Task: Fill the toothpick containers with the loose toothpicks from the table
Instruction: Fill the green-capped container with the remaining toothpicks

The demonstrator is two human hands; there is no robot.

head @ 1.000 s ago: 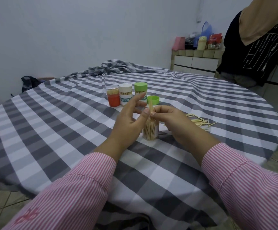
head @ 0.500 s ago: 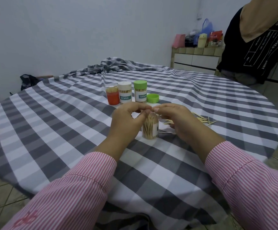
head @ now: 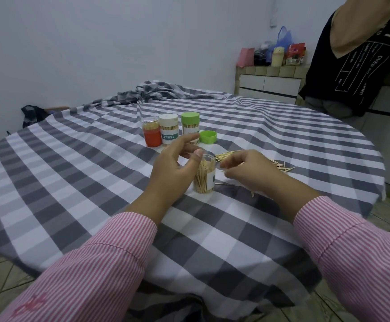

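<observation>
Head view: your left hand (head: pixel 173 169) sits against the left side of the open container (head: pixel 205 174), thumb at its rim, fingers spread loosely, not wrapped round it. Your right hand (head: pixel 249 173) hovers just right of the container, fingers curled; whether it pinches any toothpicks you cannot tell from here. The container stands upright between your hands, already well packed with sticks. The loose toothpicks (head: pixel 280 164) lie just beyond and to the right of your right hand, a few strays beneath it.

To do this step well, steady the jar with your left hand so it doesn't tip, gather a small aligned bundle, and drop it in vertically; a crooked bundle will likely jam against the sticks already inside.

Beyond your left hand stand the red container (head: pixel 151 134), the white-lidded container (head: pixel 169 129) and the green-lidded container (head: pixel 190 126), with a loose green lid (head: pixel 208 137) beside them. The worktop (head: pixel 77 173) wears a grey-and-white checked cloth, bunched at the far edge. Farther off: a pale wall, a tiled counter (head: pixel 269 84) with bags, and another person's dark shirt (head: pixel 352 66) at far right.
</observation>
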